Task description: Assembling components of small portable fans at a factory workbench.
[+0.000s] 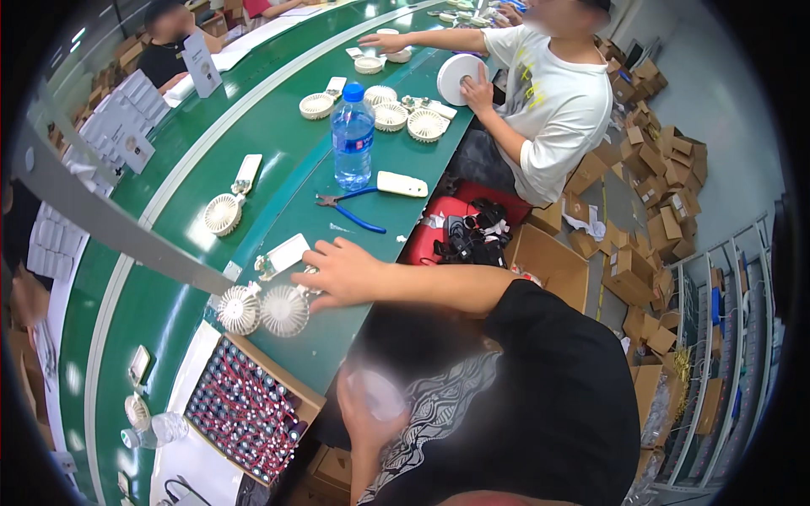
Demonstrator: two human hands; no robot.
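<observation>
My right hand reaches over the green bench with its fingers bent round the edge of a cream handheld fan, whose ribbed round head is slightly blurred. Right beside it lies another ribbed fan head. A white handle shell lies just beyond them. Held low in front of my black shirt, my left hand is closed around a pale round disc; blur hides what kind it is. Blue-handled pliers, a cream handle piece and a blue-capped water bottle are farther along the bench.
Near my hands stands a cardboard box of batteries with red wires. More fans lie on the green conveyor. A grey metal bar crosses the left. A co-worker in white holds a white reel beside a red stool.
</observation>
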